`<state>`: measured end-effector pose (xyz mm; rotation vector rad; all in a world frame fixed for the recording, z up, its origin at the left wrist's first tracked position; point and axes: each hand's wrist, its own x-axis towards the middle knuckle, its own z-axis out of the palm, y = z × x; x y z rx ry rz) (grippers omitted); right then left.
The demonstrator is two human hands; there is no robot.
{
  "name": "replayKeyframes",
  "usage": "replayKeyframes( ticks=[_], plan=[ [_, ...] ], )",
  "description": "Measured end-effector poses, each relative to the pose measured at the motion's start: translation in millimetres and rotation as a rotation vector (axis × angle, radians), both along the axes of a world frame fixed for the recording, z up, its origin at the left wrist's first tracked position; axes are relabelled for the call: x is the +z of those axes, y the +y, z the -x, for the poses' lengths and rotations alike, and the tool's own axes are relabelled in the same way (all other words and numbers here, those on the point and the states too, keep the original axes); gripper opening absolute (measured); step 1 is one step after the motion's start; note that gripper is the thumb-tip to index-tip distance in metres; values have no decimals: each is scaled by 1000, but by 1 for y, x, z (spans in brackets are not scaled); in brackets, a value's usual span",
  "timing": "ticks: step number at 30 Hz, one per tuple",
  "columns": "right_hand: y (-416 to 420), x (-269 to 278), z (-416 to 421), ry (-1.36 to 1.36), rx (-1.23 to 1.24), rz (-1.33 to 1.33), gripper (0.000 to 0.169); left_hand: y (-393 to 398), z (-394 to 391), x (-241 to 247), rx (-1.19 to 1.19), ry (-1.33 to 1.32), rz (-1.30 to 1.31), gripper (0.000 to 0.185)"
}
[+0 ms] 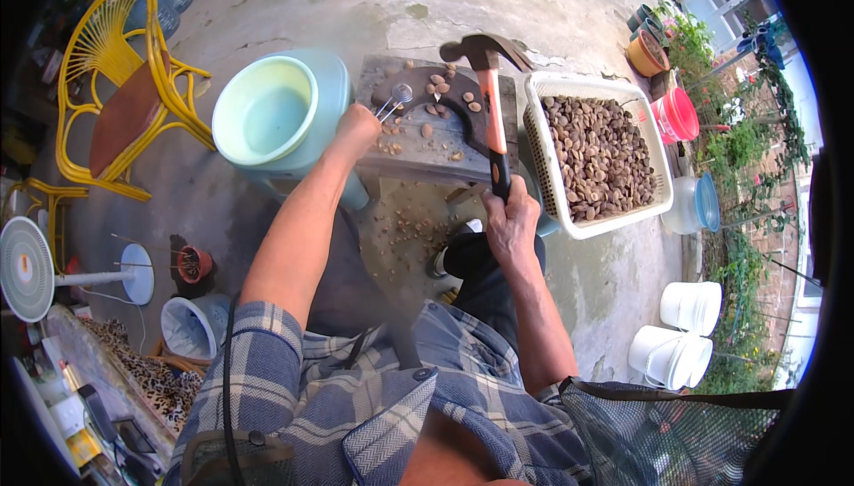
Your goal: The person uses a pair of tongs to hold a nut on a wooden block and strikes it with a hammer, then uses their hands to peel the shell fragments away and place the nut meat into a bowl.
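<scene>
My right hand point(512, 219) grips a claw hammer point(492, 106) by its black and orange handle, its head raised at the far right part of a low wooden bench point(427, 159). In my left hand point(358, 129) is a small wire holder point(401, 94) with coiled metal at its tip; whether a nut sits inside cannot be told. The tip is over a dark curved metal plate point(413, 79) on the bench. Brown nuts or pits point(437, 79) and shell pieces point(390, 148) lie on the plate and the wood around it.
Left of the bench, a pale green basin point(307, 112) rests on a blue plastic stool point(337, 79). At the right is a white plastic basket point(534, 129) full of brown nuts or pits point(600, 159). Shell bits point(413, 232) litter the floor. A yellow rattan chair point(153, 39) stands at the left.
</scene>
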<state>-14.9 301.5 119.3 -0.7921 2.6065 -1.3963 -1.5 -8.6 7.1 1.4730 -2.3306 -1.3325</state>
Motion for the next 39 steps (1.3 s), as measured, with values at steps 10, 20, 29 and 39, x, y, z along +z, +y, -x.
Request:
replayKeyframes(
  ticks=[10,20,29,39],
  plan=[
    [93,-51,-32,-240,-104,-19,14,10,-44,-1,-165,222,10,19],
    [103,-23,-47,-650,-262,170,6,1,-52,35,146,244,-173,15],
    [105,-34,-42,-709,-235,193,6,8,26,-13,-57,209,-5,9],
    [103,-27,-37,-655,-240,165,5,13,8,9,68,156,-168,6]
  ],
)
